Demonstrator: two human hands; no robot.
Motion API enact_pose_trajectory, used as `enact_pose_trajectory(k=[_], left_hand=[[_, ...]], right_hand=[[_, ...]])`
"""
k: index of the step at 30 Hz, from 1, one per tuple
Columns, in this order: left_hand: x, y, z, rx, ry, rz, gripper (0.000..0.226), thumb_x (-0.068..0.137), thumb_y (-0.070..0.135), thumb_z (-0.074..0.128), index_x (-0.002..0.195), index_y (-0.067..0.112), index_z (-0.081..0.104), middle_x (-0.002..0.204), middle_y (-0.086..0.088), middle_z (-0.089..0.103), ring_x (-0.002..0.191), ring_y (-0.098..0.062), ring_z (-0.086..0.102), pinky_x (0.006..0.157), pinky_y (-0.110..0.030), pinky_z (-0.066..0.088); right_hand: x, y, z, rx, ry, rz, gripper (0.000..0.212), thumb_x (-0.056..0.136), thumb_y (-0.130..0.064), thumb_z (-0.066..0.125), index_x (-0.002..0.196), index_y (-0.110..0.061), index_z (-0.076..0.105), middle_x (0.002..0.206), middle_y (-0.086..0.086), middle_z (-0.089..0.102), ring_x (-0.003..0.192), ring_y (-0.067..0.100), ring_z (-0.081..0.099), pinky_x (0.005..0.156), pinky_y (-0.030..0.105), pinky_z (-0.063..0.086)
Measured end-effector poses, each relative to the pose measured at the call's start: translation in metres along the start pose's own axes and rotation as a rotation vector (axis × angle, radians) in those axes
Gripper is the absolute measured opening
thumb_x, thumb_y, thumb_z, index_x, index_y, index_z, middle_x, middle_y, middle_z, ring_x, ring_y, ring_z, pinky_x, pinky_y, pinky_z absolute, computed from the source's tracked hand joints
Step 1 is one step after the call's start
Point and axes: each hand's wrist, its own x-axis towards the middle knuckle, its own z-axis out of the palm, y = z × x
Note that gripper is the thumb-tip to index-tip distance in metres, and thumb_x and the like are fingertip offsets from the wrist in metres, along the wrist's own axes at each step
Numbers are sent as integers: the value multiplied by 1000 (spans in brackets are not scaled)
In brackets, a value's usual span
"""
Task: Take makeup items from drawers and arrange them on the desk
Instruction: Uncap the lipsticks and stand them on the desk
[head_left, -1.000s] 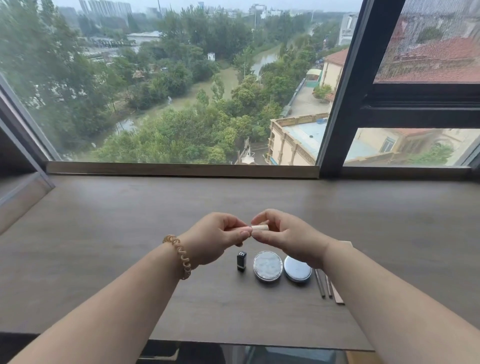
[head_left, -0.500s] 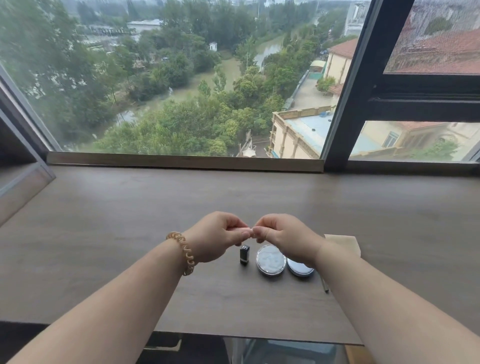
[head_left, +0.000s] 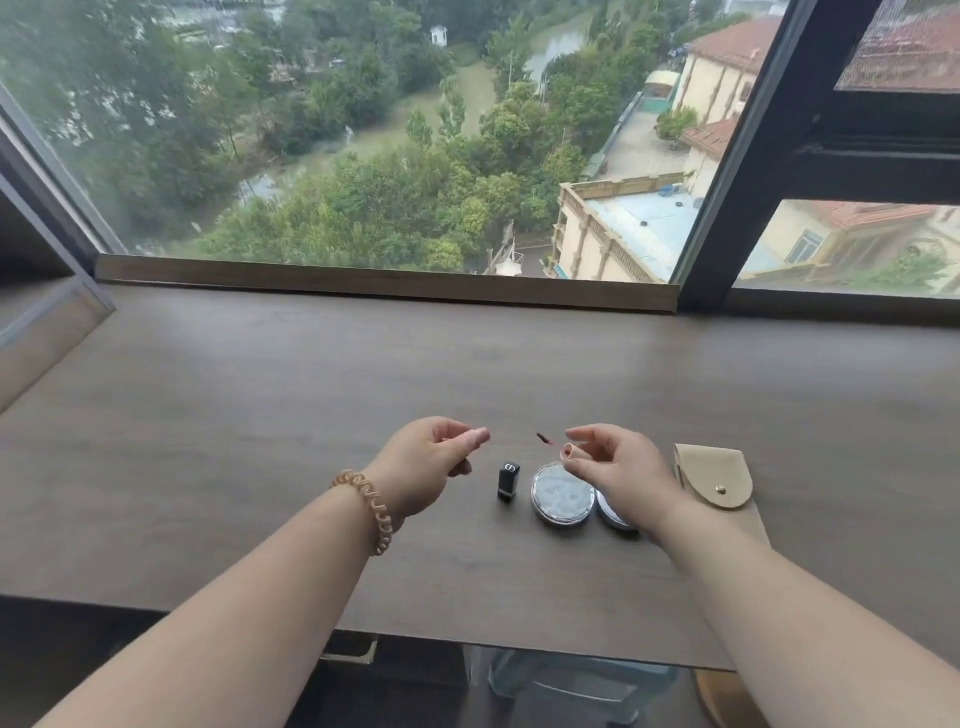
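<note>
Dark red colour tips the applicator wand (head_left: 545, 439) that a person pinches between thumb and forefinger of the right hand (head_left: 613, 470), holding it in the air just above the clear round compact (head_left: 562, 494). Its pale tube (head_left: 480, 436), pulled free of the wand, sits pinched in the curled fingers of the left hand (head_left: 423, 467), on the far side of the black lipstick (head_left: 507, 480) from the compact. Held apart like this, the two halves appear opened for a look at the shade rather than for setting down. The lipstick stands upright just left of the compact; a second round compact (head_left: 610, 514) lies touching it on the right, half hidden under the right wrist. Farther right rests a tan snap pouch (head_left: 714, 480). All sit in a loose row on the grey-brown wooden desk (head_left: 260, 415), which suggests the lip tint will join that line once closed. A coiled hair tie (head_left: 371, 506) rings the left wrist.
</note>
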Motion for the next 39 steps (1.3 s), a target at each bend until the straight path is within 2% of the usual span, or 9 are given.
enact_pose_trajectory(k=[5, 8, 11, 14, 17, 22, 26, 35, 39], left_hand=[[16, -32, 11, -197, 26, -80, 16, 92, 23, 58, 101, 12, 63, 90, -5, 65, 82, -13, 56, 70, -20, 41], [28, -49, 17, -296, 53, -98, 13, 88, 4, 59, 98, 12, 58, 99, -9, 67, 81, -15, 58, 72, -20, 44], [44, -62, 27, -291, 99, -96, 19, 84, 0, 62, 88, 17, 56, 92, -3, 66, 78, -13, 59, 75, -23, 47], [66, -71, 36, -187, 156, -73, 18, 80, 4, 67, 85, 20, 60, 82, 2, 61, 74, -13, 54, 74, -28, 45], [87, -77, 44, -158, 168, -43, 15, 80, 6, 69, 85, 19, 64, 78, 3, 60, 72, -12, 54, 72, -26, 46], [111, -83, 56, -27, 172, 40, 11, 83, 20, 68, 76, 26, 64, 72, 5, 65, 70, -10, 59, 76, -27, 51], [114, -91, 62, 108, 205, 64, 9, 84, 23, 66, 77, 27, 67, 66, 14, 62, 66, -6, 59, 73, -20, 50], [113, -99, 72, 311, 252, 141, 8, 85, 25, 62, 82, 23, 69, 76, 4, 70, 74, -14, 65, 76, -29, 53], [112, -100, 74, 303, 260, 130, 8, 85, 27, 60, 86, 23, 68, 78, 3, 69, 75, -15, 64, 77, -31, 53]], right_hand=[[11, 13, 19, 32, 43, 6, 11, 83, -12, 68, 85, -22, 65, 84, -2, 69, 80, 10, 63, 61, 6, 43], [23, 18, 30, 51, 57, 19, 13, 80, -12, 69, 88, -18, 60, 89, -1, 70, 85, 11, 65, 67, 14, 43], [39, 21, 35, 0, 72, 2, 12, 79, -11, 68, 87, -15, 61, 89, -5, 68, 91, 10, 63, 73, 19, 43], [60, 29, 37, -175, 95, -42, 12, 73, -22, 71, 78, -29, 63, 89, -10, 66, 101, 15, 57, 87, 32, 43], [79, 36, 42, -283, 61, -38, 9, 69, -32, 71, 73, -36, 63, 77, -21, 67, 98, 14, 58, 92, 44, 44], [100, 41, 59, -461, -54, -158, 7, 74, -36, 68, 72, -39, 62, 74, -25, 65, 99, 6, 56, 97, 35, 34], [109, 44, 69, -565, -129, -208, 5, 76, -33, 67, 80, -36, 67, 78, -19, 66, 98, 3, 54, 88, 27, 25], [113, 53, 75, -619, -161, -219, 10, 73, -28, 66, 75, -37, 63, 77, -17, 65, 93, 4, 47, 87, 28, 23], [114, 55, 75, -623, -139, -211, 18, 71, -27, 66, 85, -39, 65, 81, -17, 66, 90, 3, 43, 92, 30, 25]])
